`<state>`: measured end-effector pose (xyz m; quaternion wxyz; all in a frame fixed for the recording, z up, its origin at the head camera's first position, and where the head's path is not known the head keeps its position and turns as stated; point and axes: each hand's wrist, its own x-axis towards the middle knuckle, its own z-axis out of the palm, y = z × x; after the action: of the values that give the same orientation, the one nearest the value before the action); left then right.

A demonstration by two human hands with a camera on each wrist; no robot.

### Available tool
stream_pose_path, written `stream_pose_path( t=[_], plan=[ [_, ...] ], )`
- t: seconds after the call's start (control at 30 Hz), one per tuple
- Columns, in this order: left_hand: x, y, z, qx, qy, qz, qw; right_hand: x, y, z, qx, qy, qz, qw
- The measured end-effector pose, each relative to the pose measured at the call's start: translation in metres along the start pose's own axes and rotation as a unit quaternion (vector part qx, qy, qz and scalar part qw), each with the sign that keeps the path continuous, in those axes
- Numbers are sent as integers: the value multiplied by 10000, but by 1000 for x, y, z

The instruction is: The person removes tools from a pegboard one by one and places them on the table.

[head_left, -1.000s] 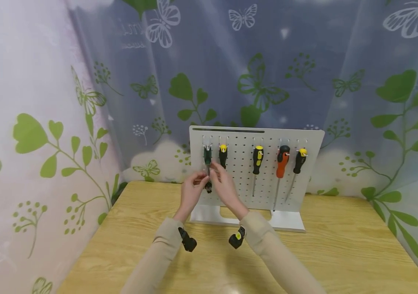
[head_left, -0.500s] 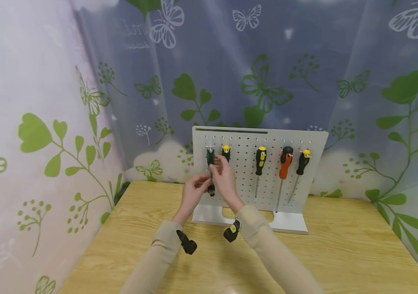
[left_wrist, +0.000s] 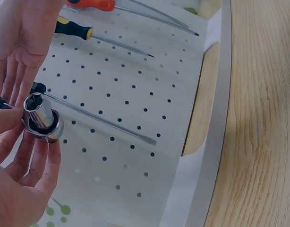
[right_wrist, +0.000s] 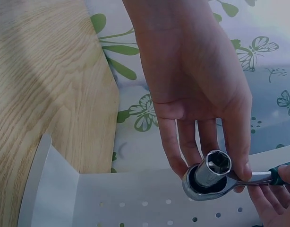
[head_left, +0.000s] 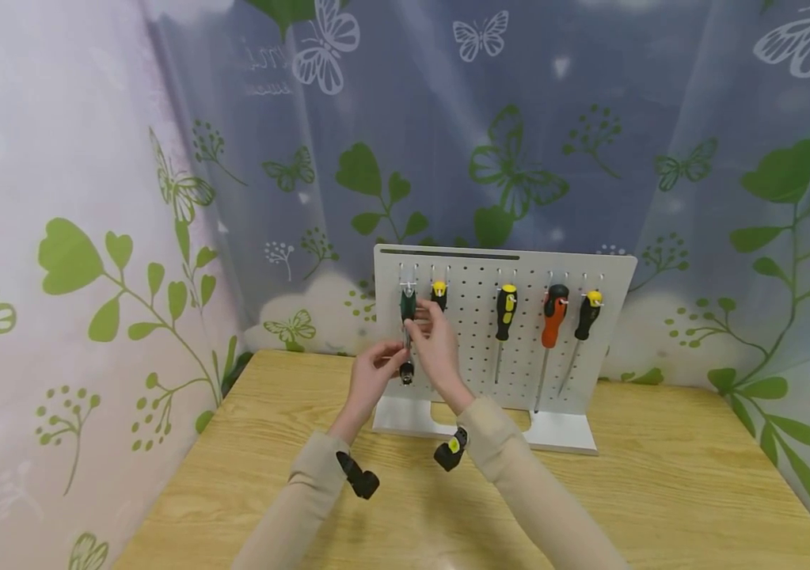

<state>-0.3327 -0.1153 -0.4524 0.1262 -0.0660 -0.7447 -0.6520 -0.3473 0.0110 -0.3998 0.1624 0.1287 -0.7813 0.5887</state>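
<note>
Left hand pinches the ratchet wrench by its neck

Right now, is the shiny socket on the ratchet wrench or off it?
On. In both wrist views the socket sticks out from the round head of the ratchet wrench. Whether it's clicked in, I can't tell.

A pale wooden table stands in a corner of patterned curtains.
From here I see white-and-pink cloth on the left and a blue-grey curtain behind, fading to white lower down, both printed with green leaves and butterflies; soft light falls along the folds, and faint shadows lie across the wood grain.
</note>
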Motion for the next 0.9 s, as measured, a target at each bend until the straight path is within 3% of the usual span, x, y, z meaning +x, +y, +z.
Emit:
stream_pose_path(
  t=[0.47, 0.67, 0.9],
  plan=[
    [-17, 18, -3, -319, -160, -332, 9988, -9, -14, -12, 73, -125, -182, 9997],
    [-25, 26, -6, -419, -232, -443, 9979, -13, -20, -19, 417, -359, -245, 9982],
    [-40, 34, -9, -638, -305, -494, 9963, -18, -23, -26, 911, -742, 35, 9931]
  ],
)
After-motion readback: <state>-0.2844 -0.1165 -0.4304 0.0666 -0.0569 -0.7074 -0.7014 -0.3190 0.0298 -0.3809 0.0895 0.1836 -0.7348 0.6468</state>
